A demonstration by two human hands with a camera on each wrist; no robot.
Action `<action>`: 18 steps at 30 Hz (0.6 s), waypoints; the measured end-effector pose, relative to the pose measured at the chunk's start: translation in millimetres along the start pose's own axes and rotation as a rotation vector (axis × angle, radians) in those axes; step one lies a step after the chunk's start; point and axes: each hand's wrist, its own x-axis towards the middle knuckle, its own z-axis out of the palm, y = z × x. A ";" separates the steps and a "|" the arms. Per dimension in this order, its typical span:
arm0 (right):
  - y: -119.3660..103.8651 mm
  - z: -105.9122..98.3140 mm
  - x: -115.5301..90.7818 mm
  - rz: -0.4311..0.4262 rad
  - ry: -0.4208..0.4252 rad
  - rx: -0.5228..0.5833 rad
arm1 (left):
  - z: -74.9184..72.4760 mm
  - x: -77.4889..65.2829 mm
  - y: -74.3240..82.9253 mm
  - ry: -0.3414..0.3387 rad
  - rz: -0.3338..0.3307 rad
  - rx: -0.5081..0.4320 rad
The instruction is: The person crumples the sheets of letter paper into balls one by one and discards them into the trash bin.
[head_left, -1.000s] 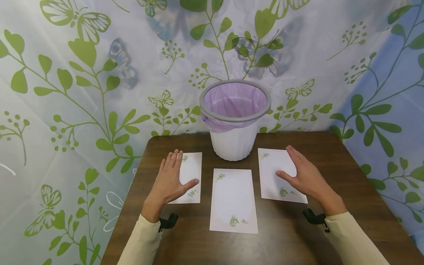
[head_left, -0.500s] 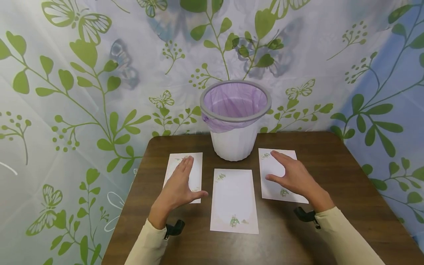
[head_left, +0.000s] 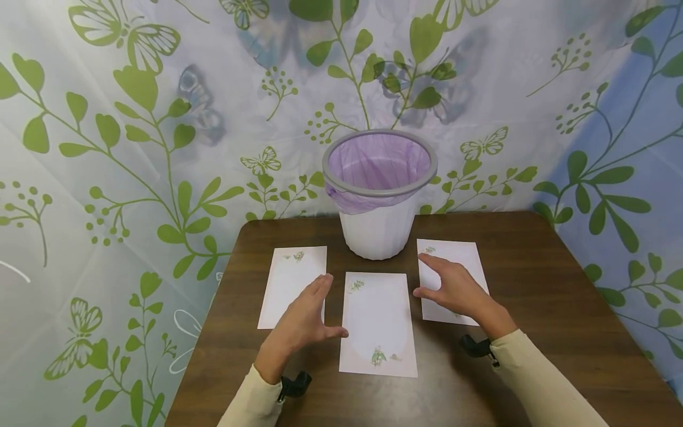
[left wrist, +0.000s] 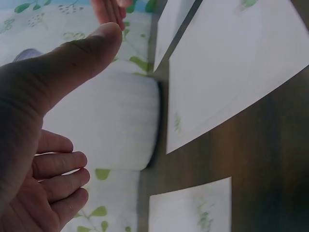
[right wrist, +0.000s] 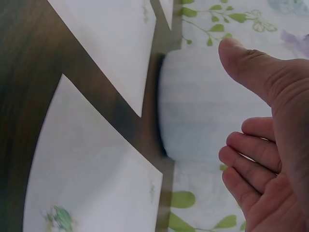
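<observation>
Three white sheets of paper with small green flower prints lie on the table: a left sheet (head_left: 290,281), a middle sheet (head_left: 379,317) and a right sheet (head_left: 464,254). My left hand (head_left: 300,322) hovers between the left and middle sheets, overlapping the left one's lower corner in the head view. Its thumb stands apart from the extended fingers. Over the right sheet is my right hand (head_left: 460,289), palm turned inward, thumb spread and fingers extended. Nothing is held in either hand. Both wrist views show relaxed fingers (left wrist: 60,166) and the bin's side beyond them.
A white trash bin (head_left: 376,231) with a grey rim and purple liner stands at the back of the brown wooden table (head_left: 533,267). Behind it hangs a leaf-and-butterfly patterned cloth (head_left: 213,118). Dark camera mounts sit under both wrists.
Both hands have moved inward toward each other and slightly nearer the body, and their fingers have turned to point more inward. The sheets and the bin have stayed in place.
</observation>
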 end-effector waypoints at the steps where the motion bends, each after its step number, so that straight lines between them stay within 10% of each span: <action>1: -0.2 2.3 0.5 -0.002 -0.007 0.007 | 3.2 -0.7 1.1 -0.009 0.001 -0.002; 18: 3.3 35.1 9.7 -0.019 -0.075 0.002 | 55.7 -13.4 12.9 -0.088 0.051 0.072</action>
